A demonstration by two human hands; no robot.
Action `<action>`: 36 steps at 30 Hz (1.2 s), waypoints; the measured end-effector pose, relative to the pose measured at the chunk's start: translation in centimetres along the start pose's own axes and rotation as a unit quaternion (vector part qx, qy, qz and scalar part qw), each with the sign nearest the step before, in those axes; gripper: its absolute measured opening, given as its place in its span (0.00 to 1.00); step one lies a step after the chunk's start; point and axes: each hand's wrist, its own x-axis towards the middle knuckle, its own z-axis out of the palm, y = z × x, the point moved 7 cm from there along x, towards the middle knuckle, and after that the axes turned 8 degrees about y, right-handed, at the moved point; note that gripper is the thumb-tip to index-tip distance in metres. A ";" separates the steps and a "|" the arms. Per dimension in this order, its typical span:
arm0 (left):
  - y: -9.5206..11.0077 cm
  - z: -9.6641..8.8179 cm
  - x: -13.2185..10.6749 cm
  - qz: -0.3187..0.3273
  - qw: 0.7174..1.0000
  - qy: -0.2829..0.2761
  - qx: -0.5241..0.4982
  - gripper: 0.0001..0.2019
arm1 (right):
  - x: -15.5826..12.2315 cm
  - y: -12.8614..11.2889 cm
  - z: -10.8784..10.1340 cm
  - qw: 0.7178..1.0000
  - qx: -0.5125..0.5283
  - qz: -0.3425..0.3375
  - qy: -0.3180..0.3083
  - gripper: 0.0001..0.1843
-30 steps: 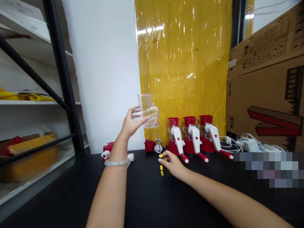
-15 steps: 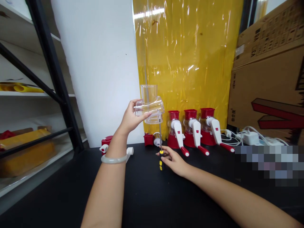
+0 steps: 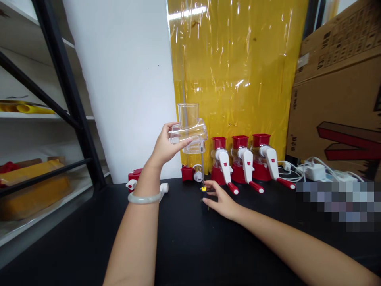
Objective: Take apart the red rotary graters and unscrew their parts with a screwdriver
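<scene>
My left hand (image 3: 169,145) grips a clear plastic grater body (image 3: 189,129) and holds it raised above the table, its square chute pointing up. My right hand (image 3: 218,200) is closed around the black and yellow handle of a screwdriver (image 3: 203,171). The screwdriver stands upright, with its thin metal shaft reaching up to the underside of the clear body near its right edge. Whether the tip sits in a screw is too small to make out. The fingers partly cover the handle.
Three red and white rotary graters (image 3: 220,163) stand in a row at the back right. A red part (image 3: 187,173) and a grater drum (image 3: 197,173) lie behind the screwdriver. White cables (image 3: 314,171) and a large cardboard box (image 3: 336,91) are at right; shelving (image 3: 67,95) is at left.
The screwdriver's handle has turned, its yellow marks showing differently. My right hand's fingers have shifted slightly on it. The clear body stays in my left hand, nearly still.
</scene>
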 end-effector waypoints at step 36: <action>-0.3 0.1 0.2 0.002 1.000 0.000 -0.009 0.31 | 0.1 -0.8 -0.6 0.999 0.002 -0.034 0.016 0.30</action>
